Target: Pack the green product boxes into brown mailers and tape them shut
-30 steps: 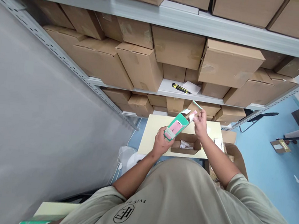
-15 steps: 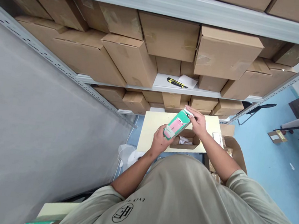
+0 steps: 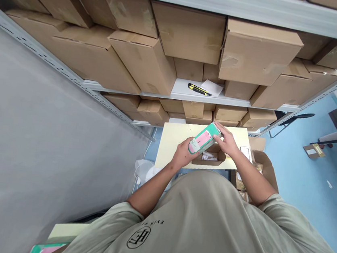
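Note:
I hold a small green carton with a pink picture on its face (image 3: 204, 139) over a pale yellow table (image 3: 171, 143). My left hand (image 3: 183, 154) grips the carton's near end. My right hand (image 3: 227, 140) is closed on its far end, fingers pressed on the top flap. Right under the carton sits a small open brown cardboard tray (image 3: 210, 159) with white crumpled bits inside.
Metal shelving (image 3: 187, 89) packed with brown cardboard boxes rises behind the table. A yellow and black utility knife (image 3: 197, 89) and a white paper lie on one shelf. An open brown box (image 3: 266, 166) stands at the right, a grey wall at the left, blue floor beyond.
The carton's top flap was open with my right hand at a pink item there. Now the flap is down, and the carton has tilted flatter and dropped closer to the tray.

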Action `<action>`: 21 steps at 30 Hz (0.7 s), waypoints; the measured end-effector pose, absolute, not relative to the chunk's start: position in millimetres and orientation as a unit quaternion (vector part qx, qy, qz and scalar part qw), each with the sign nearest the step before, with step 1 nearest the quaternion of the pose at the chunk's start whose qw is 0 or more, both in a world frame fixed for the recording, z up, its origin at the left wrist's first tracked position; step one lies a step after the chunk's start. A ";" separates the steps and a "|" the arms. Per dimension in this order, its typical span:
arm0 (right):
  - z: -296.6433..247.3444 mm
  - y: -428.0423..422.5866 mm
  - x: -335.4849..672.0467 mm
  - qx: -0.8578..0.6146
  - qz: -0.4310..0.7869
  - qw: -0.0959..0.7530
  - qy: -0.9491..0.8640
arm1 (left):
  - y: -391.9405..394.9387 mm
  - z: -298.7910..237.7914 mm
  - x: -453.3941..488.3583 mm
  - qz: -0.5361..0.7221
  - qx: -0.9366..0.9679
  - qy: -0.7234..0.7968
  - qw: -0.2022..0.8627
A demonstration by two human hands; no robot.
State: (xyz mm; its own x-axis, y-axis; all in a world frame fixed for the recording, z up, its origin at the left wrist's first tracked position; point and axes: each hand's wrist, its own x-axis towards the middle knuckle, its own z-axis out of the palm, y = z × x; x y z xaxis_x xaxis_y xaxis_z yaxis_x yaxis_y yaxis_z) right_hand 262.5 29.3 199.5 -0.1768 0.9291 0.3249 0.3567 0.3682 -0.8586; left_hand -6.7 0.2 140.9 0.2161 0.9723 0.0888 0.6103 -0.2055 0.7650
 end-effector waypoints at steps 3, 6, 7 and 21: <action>175.6 22.2 278.9 -0.533 0.320 0.392 -0.678 | 21.7 142.9 2.2 0.221 0.751 0.541 0.307; 146.9 4.5 289.0 -0.625 0.319 0.310 -0.641 | 43.1 139.0 11.8 0.120 0.793 0.507 0.316; 137.6 -2.9 290.0 -0.654 0.318 0.279 -0.628 | 48.7 136.2 14.3 0.089 0.805 0.494 0.317; 70.8 -5.8 257.8 -0.739 0.395 -0.060 -0.543 | 73.4 67.1 52.3 -0.219 0.845 0.430 0.229</action>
State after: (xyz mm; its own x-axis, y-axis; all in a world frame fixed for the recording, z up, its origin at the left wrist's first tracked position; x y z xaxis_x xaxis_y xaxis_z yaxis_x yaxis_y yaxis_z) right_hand 257.8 -5.8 70.8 0.0979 0.7547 -0.6488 0.8489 -0.4035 -0.3413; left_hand 52.3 73.4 67.1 0.5338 0.6263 -0.5681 0.8275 -0.5252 0.1986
